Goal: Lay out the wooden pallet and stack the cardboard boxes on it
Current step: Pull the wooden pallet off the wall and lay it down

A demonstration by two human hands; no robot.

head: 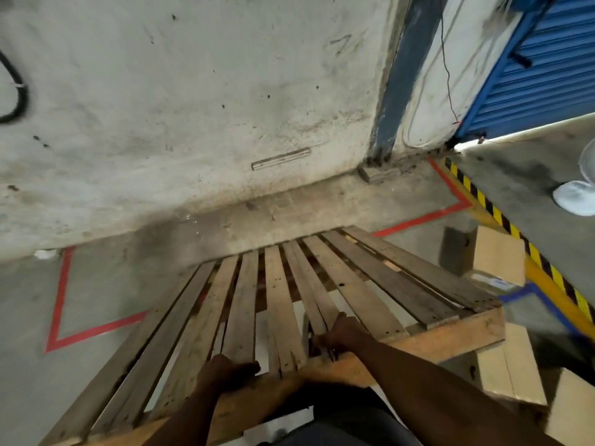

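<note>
A slatted wooden pallet (360, 284) fills the lower middle of the head view, its near edge raised toward me and its far edge low by the wall. My left hand (225, 371) grips the near edge over a slat. My right hand (338, 333) is closed on slats a little further right. Several cardboard boxes (499, 259) sit on the floor to the right of the pallet, one further back and others (512, 378) close to me. The floor beneath the pallet shows only through the gaps.
A grey concrete wall (193, 91) rises just beyond the pallet. Red tape (61, 300) outlines a rectangle on the floor under and left of it. Yellow-black hazard striping (502, 220) runs along the right, with a white fan base (573, 197) and a blue shutter (547, 66) beyond.
</note>
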